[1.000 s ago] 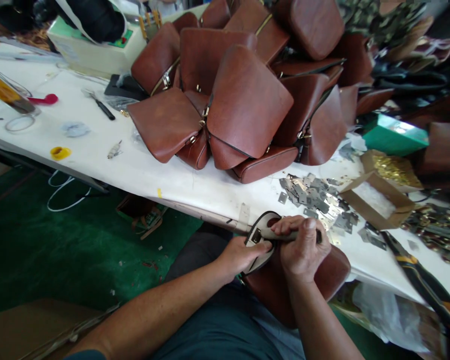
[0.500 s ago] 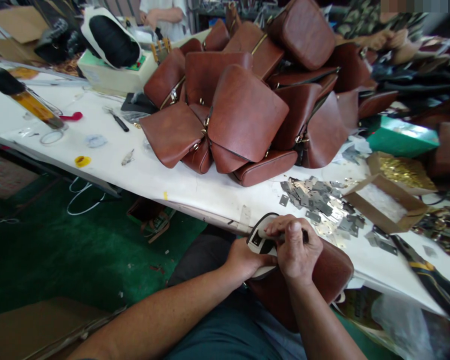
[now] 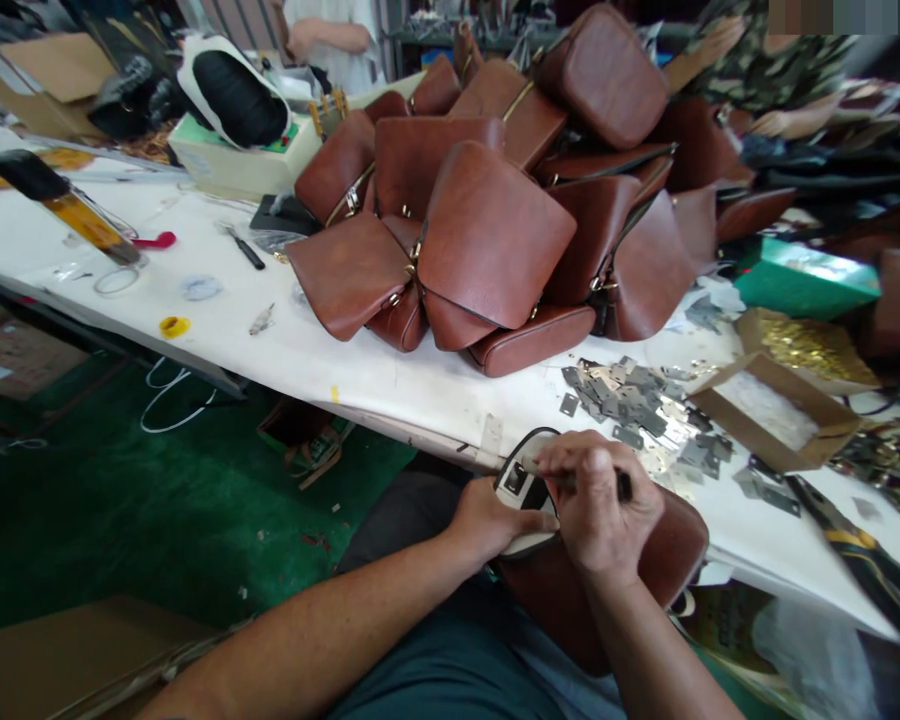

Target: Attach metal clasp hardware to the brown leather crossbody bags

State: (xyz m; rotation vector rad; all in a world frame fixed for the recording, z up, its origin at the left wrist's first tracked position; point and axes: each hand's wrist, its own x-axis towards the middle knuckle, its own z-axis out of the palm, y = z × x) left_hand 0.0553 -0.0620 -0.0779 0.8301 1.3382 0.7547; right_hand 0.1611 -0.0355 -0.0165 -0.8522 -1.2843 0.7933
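Note:
A brown leather bag (image 3: 671,540) lies across my lap against the table's front edge. Its pale-lined, dark-edged flap (image 3: 511,492) is turned up, showing a small metal plate and a dark patch. My left hand (image 3: 487,520) grips the flap's lower side, thumb across the lining. Closed in a fist above the flap, my right hand (image 3: 607,505) holds a slim hand tool (image 3: 562,480). A dark end of the tool sticks out beside the fingers, and its other end points at the metal plate. The tool's exact kind is mostly hidden by my fingers.
Brown bags (image 3: 495,235) are heaped on the white table. Loose metal plates (image 3: 637,400) lie right of centre, near an open cardboard box (image 3: 776,410) and pliers (image 3: 847,545). A bottle (image 3: 67,205) stands left. Two people are across the table.
My right hand has shifted slightly right, the tool tilting with it and showing more. My left hand keeps its grip on the flap. A co-worker's hands at upper right have moved apart.

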